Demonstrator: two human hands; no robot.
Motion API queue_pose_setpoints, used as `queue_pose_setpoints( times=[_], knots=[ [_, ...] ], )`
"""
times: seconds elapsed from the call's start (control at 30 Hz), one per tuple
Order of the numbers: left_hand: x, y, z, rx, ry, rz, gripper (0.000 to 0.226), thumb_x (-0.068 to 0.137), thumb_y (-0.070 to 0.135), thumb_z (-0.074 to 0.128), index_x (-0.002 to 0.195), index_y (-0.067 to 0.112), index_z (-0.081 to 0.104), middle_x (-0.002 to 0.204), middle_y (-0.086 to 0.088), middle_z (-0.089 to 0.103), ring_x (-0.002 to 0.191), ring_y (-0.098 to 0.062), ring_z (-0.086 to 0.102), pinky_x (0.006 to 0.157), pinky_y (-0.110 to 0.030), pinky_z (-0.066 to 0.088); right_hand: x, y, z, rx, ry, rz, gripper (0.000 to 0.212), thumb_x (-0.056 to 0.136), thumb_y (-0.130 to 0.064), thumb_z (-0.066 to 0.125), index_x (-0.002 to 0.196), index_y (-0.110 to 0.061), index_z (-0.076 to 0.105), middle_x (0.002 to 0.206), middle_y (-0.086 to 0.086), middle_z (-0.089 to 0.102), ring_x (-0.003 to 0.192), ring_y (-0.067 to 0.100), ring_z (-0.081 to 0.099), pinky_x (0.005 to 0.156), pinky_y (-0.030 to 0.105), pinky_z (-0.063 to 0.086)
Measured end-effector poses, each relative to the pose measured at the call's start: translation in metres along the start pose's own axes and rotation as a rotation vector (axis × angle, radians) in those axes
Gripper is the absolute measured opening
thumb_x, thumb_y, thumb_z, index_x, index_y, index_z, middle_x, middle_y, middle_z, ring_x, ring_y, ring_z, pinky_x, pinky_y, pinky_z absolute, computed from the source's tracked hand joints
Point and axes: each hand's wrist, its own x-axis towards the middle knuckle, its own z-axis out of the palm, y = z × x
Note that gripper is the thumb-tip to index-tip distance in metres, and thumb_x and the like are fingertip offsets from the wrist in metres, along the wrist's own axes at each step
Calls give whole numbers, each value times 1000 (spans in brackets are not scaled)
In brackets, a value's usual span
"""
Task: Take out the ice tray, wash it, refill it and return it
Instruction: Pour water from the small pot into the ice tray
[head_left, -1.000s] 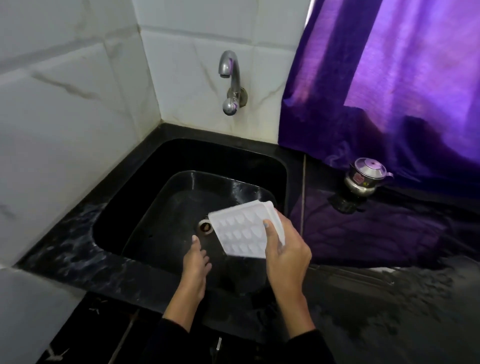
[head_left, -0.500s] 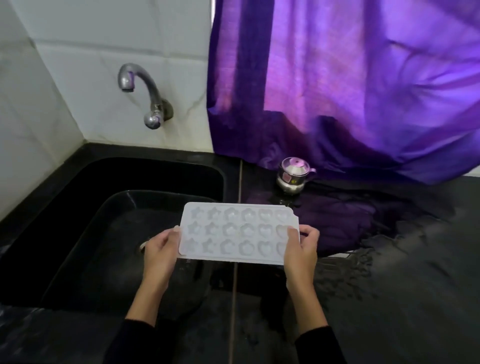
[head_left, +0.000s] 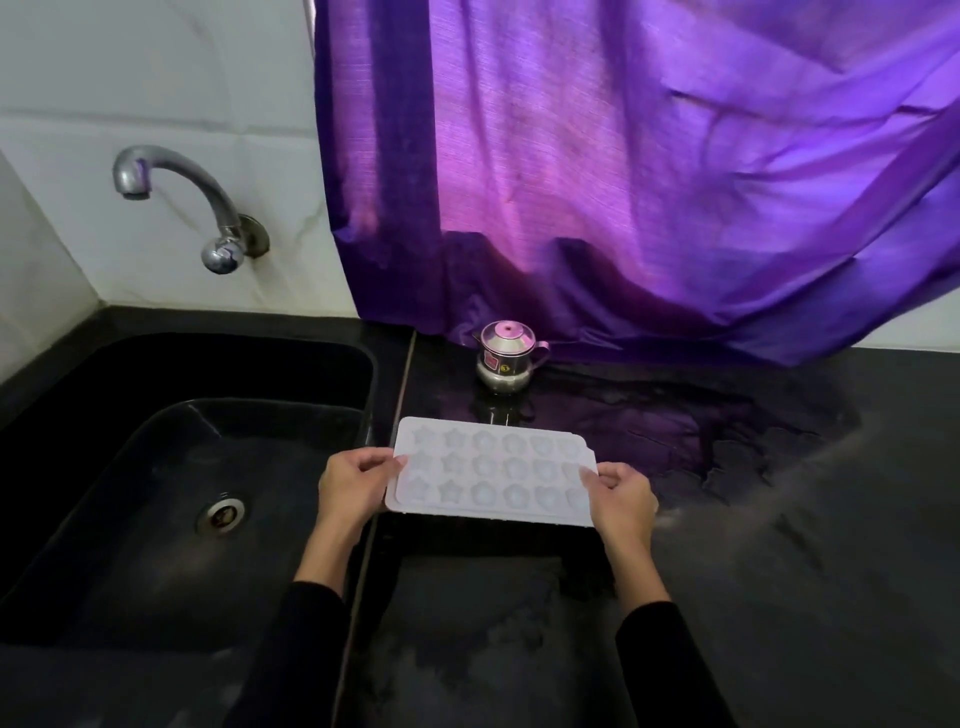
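You held the tray (head_left: 491, 470) level, cavities up, your left hand (head_left: 353, 486) and right hand (head_left: 621, 491) each pinching a short end, probably so nothing would spill. It hung over the counter (head_left: 779, 571) beside the sink's (head_left: 182, 519) right edge, clear of the tap (head_left: 176, 195).

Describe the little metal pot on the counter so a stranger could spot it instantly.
Start at the purple curtain hanging over the black stone counter, right of the black sink. Just under the curtain's lower hem stands a small shiny steel pot with a domed lid and a side handle. It is the only upright metal vessel there, beyond the flat white plastic ice tray.
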Motion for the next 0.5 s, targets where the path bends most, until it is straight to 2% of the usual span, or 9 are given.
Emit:
queue_pose_setpoints(
  times=[0.17,0.3,0.4,0.5],
  knots=[
    [-2,-1,17,65,48,-25,16,82,16,73,97,10,72,97,-4,69,88,-21,66,83,-43,57,14,5,-3,-27,-13,23,12,87,-25,70,95,-16,68,100,4,71,95,26,62,80,33,46],
    [-1,-2,25,144,74,-21,18,85,16,70,101,8,72,96,-1,65,83,-14,59,76,-30,51,19,9,-4,-67,-42,31,15,87,-26,70,97,-16,69,99,3,71,97,27,63,81,34,47],
    [2,-3,25,219,74,-39,19,85,18,70,102,9,72,101,-1,67,91,-17,60,80,-31,49,23,8,-6,-111,-74,33,13,86,-27,71,94,-17,68,98,2,70,97,27,63,80,33,47],
    [5,-4,24,291,74,-55,19,84,20,70,101,12,72,108,-4,70,99,-21,63,87,-34,50,26,4,-11,-237,-119,40,18,86,-32,70,98,-19,67,94,-2,64,87,21,57,72,28,41]
  ],
)
